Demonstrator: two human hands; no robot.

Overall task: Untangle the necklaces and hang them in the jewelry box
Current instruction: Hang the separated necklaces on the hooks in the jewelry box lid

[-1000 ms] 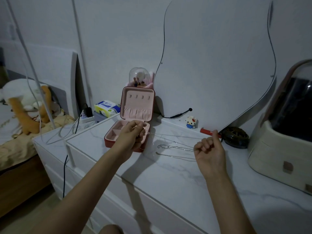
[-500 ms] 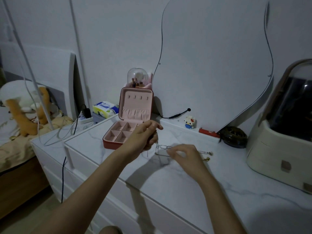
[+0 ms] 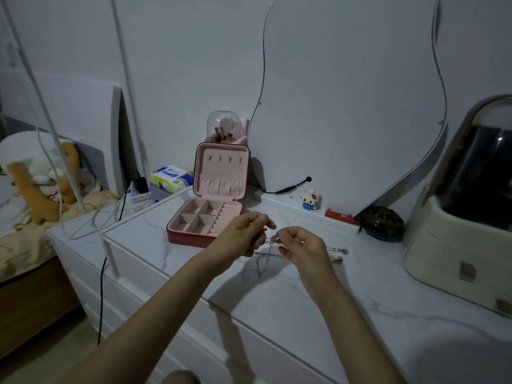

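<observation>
A pink jewelry box (image 3: 210, 217) stands open on the white marble dresser top (image 3: 360, 300), its lid upright with a row of small hooks. Just right of the box, my left hand (image 3: 243, 234) and my right hand (image 3: 302, 246) hold thin silver necklace chains (image 3: 261, 261) between them, a little above the surface. Both hands pinch the chains at the fingertips, close together. Loops of chain hang down and trail onto the marble. Small beaded ends (image 3: 340, 254) lie on the top to the right of my right hand.
A large cream cosmetics case (image 3: 454, 234) stands at the right. A dark round object (image 3: 383, 223), a red bar (image 3: 342, 216) and a small toy figure (image 3: 310, 199) line the wall below the wavy mirror. A tissue pack (image 3: 171, 178) and cables lie left.
My hands came together from far apart: the right hand moved left to meet the left beside the box, and the chains that were stretched out now hang bunched between the fingertips.
</observation>
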